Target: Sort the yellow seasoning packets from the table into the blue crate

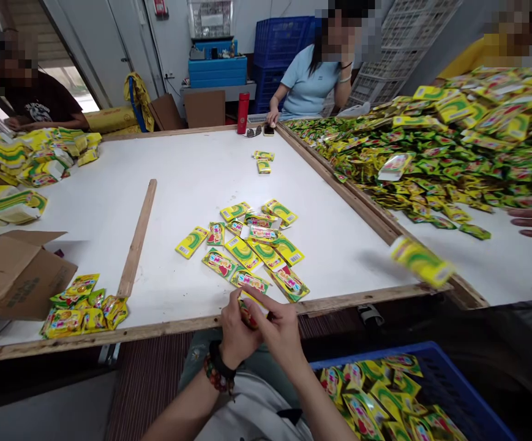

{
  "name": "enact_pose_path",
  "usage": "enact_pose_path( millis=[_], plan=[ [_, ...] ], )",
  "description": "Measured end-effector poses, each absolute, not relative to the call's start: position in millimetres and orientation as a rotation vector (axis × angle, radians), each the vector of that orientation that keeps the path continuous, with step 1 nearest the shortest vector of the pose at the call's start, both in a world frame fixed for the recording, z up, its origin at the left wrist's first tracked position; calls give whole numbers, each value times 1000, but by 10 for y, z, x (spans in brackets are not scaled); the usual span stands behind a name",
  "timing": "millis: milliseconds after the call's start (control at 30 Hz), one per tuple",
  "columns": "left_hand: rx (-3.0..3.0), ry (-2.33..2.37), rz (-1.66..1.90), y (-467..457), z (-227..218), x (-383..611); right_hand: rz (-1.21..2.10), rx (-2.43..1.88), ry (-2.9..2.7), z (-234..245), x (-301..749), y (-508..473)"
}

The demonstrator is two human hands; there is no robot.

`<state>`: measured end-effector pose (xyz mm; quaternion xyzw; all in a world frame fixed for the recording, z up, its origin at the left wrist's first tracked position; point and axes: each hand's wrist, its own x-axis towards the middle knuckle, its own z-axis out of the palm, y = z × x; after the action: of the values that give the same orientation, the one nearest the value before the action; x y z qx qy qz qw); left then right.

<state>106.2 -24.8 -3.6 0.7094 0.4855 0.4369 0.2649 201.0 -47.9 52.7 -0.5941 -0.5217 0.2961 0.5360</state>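
left hand (237, 331) and right hand (278, 331) pinch one small packet (248, 313) together at table (192, 177) edge | loose packets (251, 248) scattered just beyond | blue crate (449, 373) lower right

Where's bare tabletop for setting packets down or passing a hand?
Bare: between wooden strip and scattered packets; beyond them toward the red bottle. Crowded: left-edge piles, and around the packet in left hand and right hand.
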Motion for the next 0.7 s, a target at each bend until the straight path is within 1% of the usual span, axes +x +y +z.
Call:
enact_pose_path(
  millis=[100, 200, 267, 467, 700],
  plan=[
    [1868, 1333, 1218, -255, -44, 1061, 770, -1354, -1315, 525, 2023, -465],
    [1805, 1315, 1240, -247, -27, 1050, 730, -1233, -1553, 479, 2057, -465],
    [1800, 1282, 1216, -238, -12, 1044, 684, -1210, -1612, 426, 2077, -483],
    [1866, 1250, 1158, -251, 3, 1032, 736, -1443, -1488, 362, 2091, -630],
    [1807, 1167, 1171, -245, -38, 1003, 702, -1405, -1463, 426, 2073, -653]
  ],
)
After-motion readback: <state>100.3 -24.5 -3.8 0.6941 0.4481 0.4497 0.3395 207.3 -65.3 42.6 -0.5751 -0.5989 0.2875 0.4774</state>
